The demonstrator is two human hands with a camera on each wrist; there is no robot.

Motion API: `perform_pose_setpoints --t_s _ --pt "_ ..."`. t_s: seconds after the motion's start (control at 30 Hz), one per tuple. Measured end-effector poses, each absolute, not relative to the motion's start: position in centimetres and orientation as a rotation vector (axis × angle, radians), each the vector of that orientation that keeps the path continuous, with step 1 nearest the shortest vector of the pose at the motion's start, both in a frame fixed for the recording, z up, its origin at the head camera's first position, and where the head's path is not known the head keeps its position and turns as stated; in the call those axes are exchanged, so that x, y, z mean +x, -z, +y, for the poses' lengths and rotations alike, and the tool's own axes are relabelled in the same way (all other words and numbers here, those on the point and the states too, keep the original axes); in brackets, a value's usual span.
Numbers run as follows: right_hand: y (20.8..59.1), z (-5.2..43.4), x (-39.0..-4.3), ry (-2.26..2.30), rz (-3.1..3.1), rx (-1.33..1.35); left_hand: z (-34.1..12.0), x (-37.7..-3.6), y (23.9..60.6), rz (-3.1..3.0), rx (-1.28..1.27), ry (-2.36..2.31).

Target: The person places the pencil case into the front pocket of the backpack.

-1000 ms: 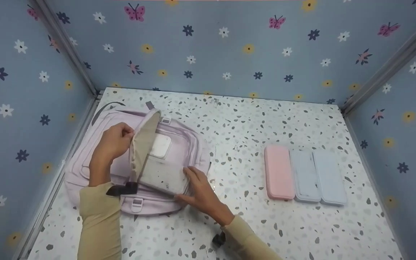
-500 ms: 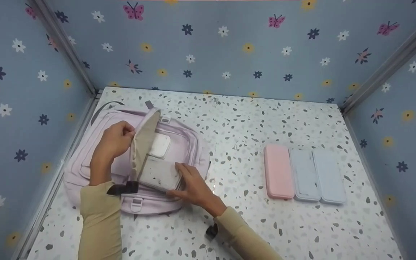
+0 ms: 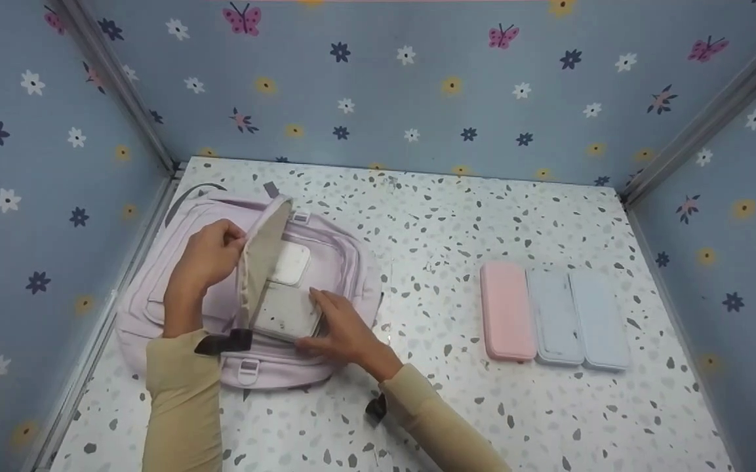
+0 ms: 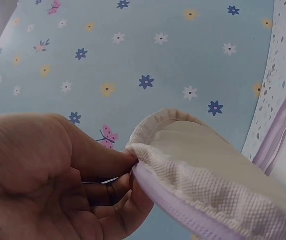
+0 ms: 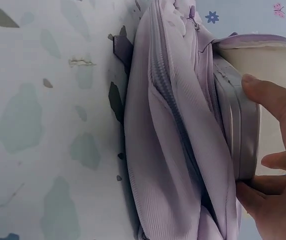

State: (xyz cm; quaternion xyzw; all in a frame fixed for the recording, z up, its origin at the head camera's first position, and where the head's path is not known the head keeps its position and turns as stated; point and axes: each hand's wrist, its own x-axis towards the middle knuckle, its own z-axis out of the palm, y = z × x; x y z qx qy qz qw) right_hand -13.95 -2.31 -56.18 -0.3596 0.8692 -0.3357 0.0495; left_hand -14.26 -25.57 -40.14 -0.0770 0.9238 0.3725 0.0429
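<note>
A lilac backpack lies on the left of the speckled table, its front flap folded up. My left hand pinches the edge of this flap between thumb and fingers; its beige lining faces right in the head view. With thumb and fingers at its right end, my right hand holds a flat, scuffed whitish case partly inside the opened compartment. The flap hides the case's left end. Just behind it, inside the bag, lies a smaller white rounded case. The right wrist view shows the held case's rounded edge.
On the right of the speckled table a pink case and two pale blue ones, the middle case and the outer case, lie side by side. Flowered panels enclose the back and both sides.
My right hand has moved left with the whitish case, which now reaches deeper under the flap. My left hand keeps its pinch on the flap, almost unmoved.
</note>
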Motion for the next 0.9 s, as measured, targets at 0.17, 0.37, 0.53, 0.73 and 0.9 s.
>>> perform_pose_setpoints --t_s 0.17,0.37,0.53,0.73,0.9 --pt "56.1 -3.1 -14.4 0.996 2.619 -1.085 -25.6 -14.1 40.1 2.820 -0.233 -1.133" --pt "56.2 -4.4 -14.6 1.035 2.615 -1.079 -25.5 -14.1 40.3 2.817 -0.238 -1.143" --pt "56.3 -5.4 -14.2 0.961 2.688 -1.023 -25.6 -14.1 40.4 2.833 -0.236 -1.136" --pt "56.3 -5.6 -13.7 0.835 2.779 -0.983 -25.8 -13.9 40.3 2.832 -0.234 -1.124" --pt "55.7 -5.3 -13.7 0.916 2.693 -1.016 -25.9 -13.9 40.4 2.842 -0.224 -1.125"
